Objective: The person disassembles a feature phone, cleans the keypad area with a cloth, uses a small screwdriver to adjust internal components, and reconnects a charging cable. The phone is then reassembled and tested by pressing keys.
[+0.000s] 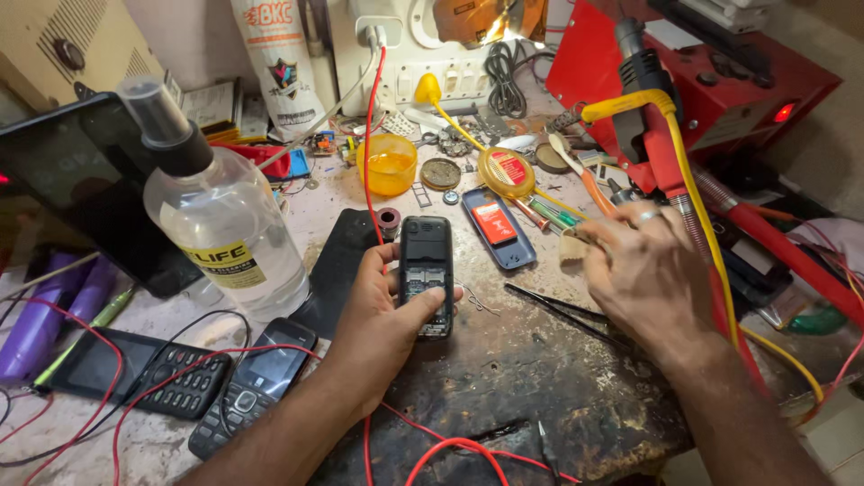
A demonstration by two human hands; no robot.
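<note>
Centre of frame: left hand [378,310] clasps opened black phone [426,274], back off, above worn bench [540,378]. Right of centre, right hand [643,270] curled near tweezers [558,310]; grip content unclear. Risk: clear bottle [229,225] close by, elbow could topple it onto exposed board.

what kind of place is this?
Most likely a mobile phone repair bench. The left hand holds an opened phone, two keypad phones lie on the worn worktop, and a red bench unit and tweezers sit nearby.
</note>
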